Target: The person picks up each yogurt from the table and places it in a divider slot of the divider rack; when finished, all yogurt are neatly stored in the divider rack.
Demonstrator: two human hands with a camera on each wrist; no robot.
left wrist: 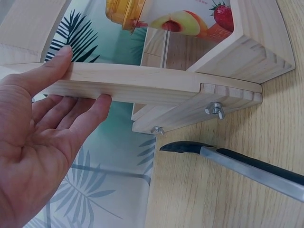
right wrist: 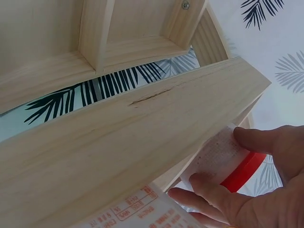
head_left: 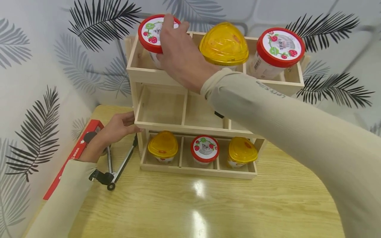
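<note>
My right hand (head_left: 181,54) holds a red-lidded paper cup (head_left: 150,38) in the top left compartment of a wooden three-tier rack (head_left: 157,77). In the right wrist view, the thumb and fingers lie around the side of that cup (right wrist: 216,156). At the rack's left side, my left hand (head_left: 120,127) grips the wooden side post (left wrist: 137,78), thumb over it and fingers beneath. A yellow-lidded cup (head_left: 223,43) stands in the top middle compartment, another red-lidded cup (head_left: 279,49) in the top right one.
The bottom tier holds a yellow-lidded cup (head_left: 163,145), a red-lidded cup (head_left: 204,148) and another yellow-lidded cup (head_left: 242,150). Silver-and-black tongs (head_left: 122,168) lie left of the rack, beside a long red box (head_left: 75,150). A leaf-patterned wall (head_left: 98,72) stands behind.
</note>
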